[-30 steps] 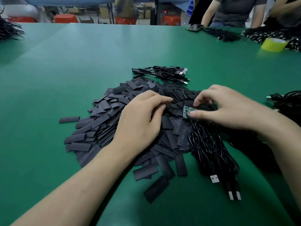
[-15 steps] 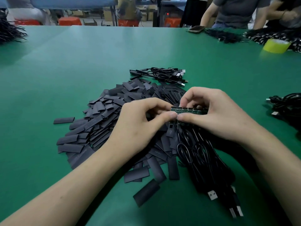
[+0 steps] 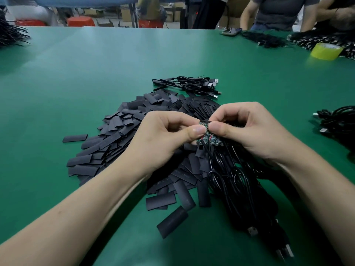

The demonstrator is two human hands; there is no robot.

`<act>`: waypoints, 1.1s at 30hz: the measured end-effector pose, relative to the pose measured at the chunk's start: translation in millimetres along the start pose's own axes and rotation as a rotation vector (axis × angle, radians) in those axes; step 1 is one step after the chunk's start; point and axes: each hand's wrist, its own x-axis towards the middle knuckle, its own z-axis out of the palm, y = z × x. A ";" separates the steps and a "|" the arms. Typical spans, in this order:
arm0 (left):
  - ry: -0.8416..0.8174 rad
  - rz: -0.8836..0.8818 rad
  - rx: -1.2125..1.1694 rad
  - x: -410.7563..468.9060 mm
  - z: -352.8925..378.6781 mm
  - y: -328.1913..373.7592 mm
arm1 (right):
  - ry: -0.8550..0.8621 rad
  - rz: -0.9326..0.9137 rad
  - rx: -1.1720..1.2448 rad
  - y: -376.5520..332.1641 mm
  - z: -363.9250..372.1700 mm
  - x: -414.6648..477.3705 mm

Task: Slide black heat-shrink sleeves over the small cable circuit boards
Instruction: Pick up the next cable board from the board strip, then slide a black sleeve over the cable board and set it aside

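Green table (image 3: 76, 73) strewn with flat black sleeves (image 3: 119, 129) — left hand (image 3: 161, 143) and right hand (image 3: 249, 131) both pinch small green circuit boards (image 3: 207, 139).

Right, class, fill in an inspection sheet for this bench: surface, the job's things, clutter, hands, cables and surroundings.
Surface: green table, matte.
Job's things: heap of black heat-shrink sleeves below the hands; small circuit boards held above it.
Clutter: yellow tape roll and phone near the far edge.
Grippers: left hand and right hand both pinch the circuit boards.
Cables: black cable bundle trails from the boards; loose cables beyond the heap; a coil at right.
Surroundings: people at the far side; red stools behind.
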 end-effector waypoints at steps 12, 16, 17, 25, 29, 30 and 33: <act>0.004 -0.027 -0.131 -1.9 1.7 6.6 | 0.071 -0.004 0.096 -2.4 -2.0 2.1; 0.071 0.068 -0.081 -3.5 1.6 7.6 | 0.202 0.105 -0.263 6.4 -30.0 -2.8; 0.083 0.095 -0.078 -3.9 2.0 8.0 | 0.230 0.133 -0.416 10.4 -37.2 -4.9; 0.028 0.173 -0.162 -7.3 6.4 11.6 | 0.360 0.222 -0.895 7.0 -64.8 -14.8; 0.101 0.197 -0.154 -6.9 9.5 10.7 | 0.147 0.049 -0.231 -14.2 -29.3 -8.7; 0.129 0.205 -0.146 -6.7 9.6 9.9 | 0.025 0.069 -0.137 -16.4 -17.8 -6.5; 0.194 0.208 -0.105 -5.7 8.3 8.5 | -0.176 0.094 -0.017 -14.1 2.6 -3.3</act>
